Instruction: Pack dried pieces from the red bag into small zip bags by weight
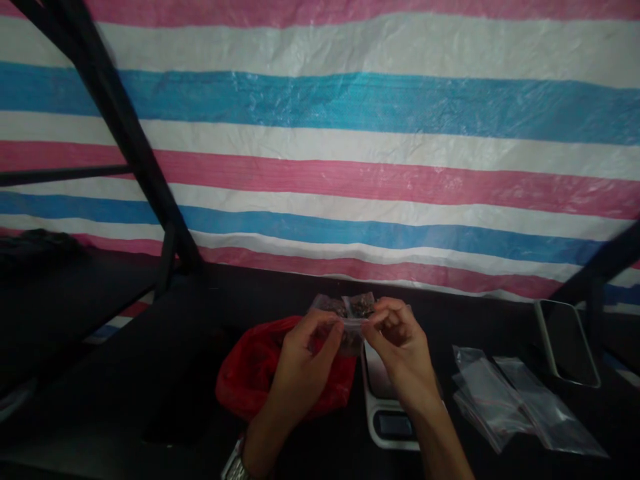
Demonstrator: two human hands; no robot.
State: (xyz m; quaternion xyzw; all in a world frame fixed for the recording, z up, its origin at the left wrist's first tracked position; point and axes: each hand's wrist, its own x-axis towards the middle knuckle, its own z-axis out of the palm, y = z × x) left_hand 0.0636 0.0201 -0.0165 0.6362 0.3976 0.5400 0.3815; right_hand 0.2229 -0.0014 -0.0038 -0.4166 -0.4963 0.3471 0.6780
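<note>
Between both hands, a small clear zip bag (351, 343) is pinched along its top edge, above the dark table. My left hand (309, 357) is closed on its left side, thumb and forefinger together. On the right side, my right hand (400, 347) grips it with thumb and fingers. Just behind the bag's edge show small clear packets (361, 305) with dark bits inside; whether they are separate from the held bag I cannot tell. Under my left hand lies an open red plastic bag (240, 380). A white digital scale (380, 437) sits partly hidden beneath my right hand.
Several flat clear zip bags (493, 397) lie on the table to the right. Beyond them a phone (570, 343) leans upright. A black metal frame (135, 147) rises at the left, and a striped plastic sheet (350, 140) hangs behind the table.
</note>
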